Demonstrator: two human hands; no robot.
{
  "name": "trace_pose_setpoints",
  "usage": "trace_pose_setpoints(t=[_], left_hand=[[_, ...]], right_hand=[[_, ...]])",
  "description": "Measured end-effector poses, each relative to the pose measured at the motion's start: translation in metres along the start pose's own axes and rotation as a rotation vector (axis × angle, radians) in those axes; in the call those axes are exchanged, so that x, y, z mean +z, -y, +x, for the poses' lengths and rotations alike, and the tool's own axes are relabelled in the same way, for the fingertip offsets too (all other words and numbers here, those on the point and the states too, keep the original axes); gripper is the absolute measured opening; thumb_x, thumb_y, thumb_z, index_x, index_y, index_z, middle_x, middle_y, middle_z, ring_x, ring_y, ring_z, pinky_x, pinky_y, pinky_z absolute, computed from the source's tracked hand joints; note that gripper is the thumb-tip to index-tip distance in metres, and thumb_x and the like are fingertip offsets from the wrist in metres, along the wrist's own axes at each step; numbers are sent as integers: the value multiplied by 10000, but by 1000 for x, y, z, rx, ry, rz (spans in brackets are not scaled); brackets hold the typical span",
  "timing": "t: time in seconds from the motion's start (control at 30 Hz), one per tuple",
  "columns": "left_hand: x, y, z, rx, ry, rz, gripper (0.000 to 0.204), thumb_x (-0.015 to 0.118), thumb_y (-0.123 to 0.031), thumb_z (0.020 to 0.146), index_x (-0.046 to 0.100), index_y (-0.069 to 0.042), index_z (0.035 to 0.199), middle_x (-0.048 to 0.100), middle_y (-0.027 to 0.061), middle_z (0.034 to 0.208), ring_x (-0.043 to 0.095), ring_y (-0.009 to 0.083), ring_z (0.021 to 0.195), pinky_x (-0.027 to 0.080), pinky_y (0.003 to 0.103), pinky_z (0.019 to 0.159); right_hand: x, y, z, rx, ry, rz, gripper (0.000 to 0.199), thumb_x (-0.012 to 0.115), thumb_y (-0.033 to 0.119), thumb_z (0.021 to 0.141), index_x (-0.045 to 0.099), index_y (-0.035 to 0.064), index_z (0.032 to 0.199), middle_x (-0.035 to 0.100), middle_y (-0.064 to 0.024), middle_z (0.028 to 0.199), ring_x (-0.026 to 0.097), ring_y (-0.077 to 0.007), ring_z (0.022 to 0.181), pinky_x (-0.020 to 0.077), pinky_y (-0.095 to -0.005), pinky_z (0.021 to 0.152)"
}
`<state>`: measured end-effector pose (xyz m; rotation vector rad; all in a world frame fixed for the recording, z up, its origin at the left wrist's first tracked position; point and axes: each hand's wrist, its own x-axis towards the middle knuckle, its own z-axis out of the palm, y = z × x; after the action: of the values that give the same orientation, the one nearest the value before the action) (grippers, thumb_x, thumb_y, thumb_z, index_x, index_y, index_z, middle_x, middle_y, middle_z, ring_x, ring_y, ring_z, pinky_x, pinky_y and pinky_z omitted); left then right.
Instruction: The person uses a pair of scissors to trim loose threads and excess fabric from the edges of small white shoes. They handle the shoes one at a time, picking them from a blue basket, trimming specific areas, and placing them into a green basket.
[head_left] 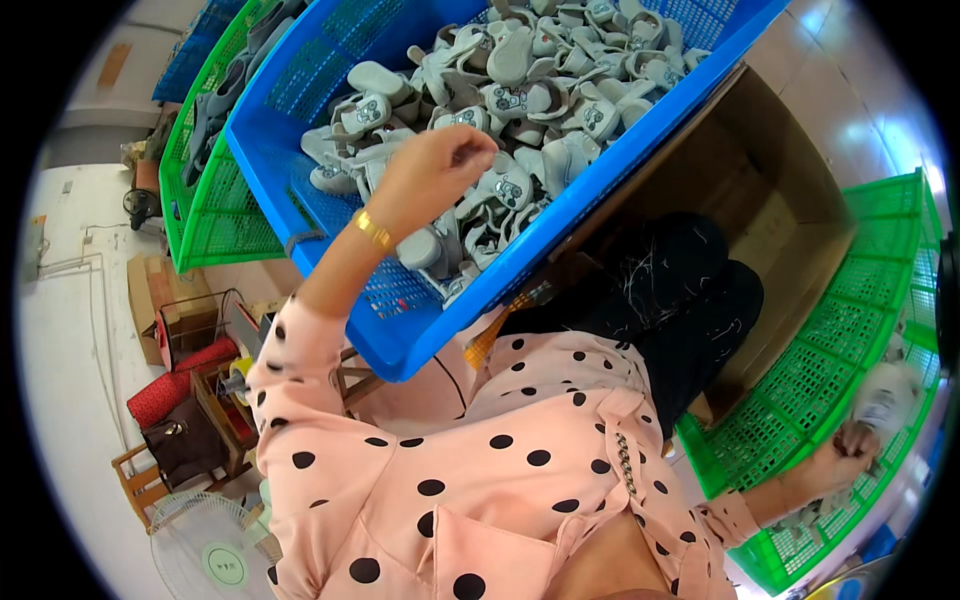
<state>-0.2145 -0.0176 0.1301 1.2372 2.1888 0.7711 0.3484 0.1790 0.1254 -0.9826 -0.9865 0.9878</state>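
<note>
My left hand [440, 165], with a gold watch at the wrist, hovers over the near left part of a large blue plastic basket [440, 345]. Its fingers are curled in, and no item shows in them. A heap of small pale grey shoes [510, 185], some with a vehicle picture on the front, fills the basket. Far out to the right, my right hand [845, 460] grips a small light grey shoe [885, 400], slightly blurred. It is held over a green plastic basket [830, 350], where more grey shoes [815, 515] lie low down.
An open cardboard box [800, 190] stands beyond my knees, between the blue and green baskets. Another green basket [230, 225] with grey pieces is at the far left. Behind my left side are a fan [215, 550], a dark bag [185, 445] and a red item [180, 380].
</note>
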Motion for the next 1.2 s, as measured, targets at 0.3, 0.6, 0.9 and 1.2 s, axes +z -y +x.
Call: trace_pose_setpoints(t=[0.3,0.6,0.9,1.2], left_hand=[[188,116,107,-274,77,-196,922,844,-375,659,394,30,1354,569,259,1277,563,354,1197,442,385,1015],[148,138,133,-8,-357,-857,554,788,-168,732,539,0,1198,664,135,1101,650,219,977,519,336,870],[10,-127,9,647,-98,-127,609,836,-245,621,614,-84,1165,674,99,1076,654,235,998,519,359,840],[141,-126,-88,395,294,-235,788,791,-146,676,471,-43,1389,587,159,1261,553,328,1157,428,385,1006]], right_hand=[[68,-59,-74,504,26,271,355,485,277,1023,551,-34,1180,343,49,605,264,-43,459,207,-204,388],[81,-68,-85,452,146,-61,216,484,178,1018,595,3,1080,351,53,566,276,-14,437,208,-195,395],[170,6,-105,-27,722,-214,323,488,217,997,612,-64,1099,454,32,602,394,-34,543,308,-195,525],[122,-15,-149,899,597,-35,189,658,126,854,635,-4,989,517,58,634,394,-13,485,289,-194,443]])
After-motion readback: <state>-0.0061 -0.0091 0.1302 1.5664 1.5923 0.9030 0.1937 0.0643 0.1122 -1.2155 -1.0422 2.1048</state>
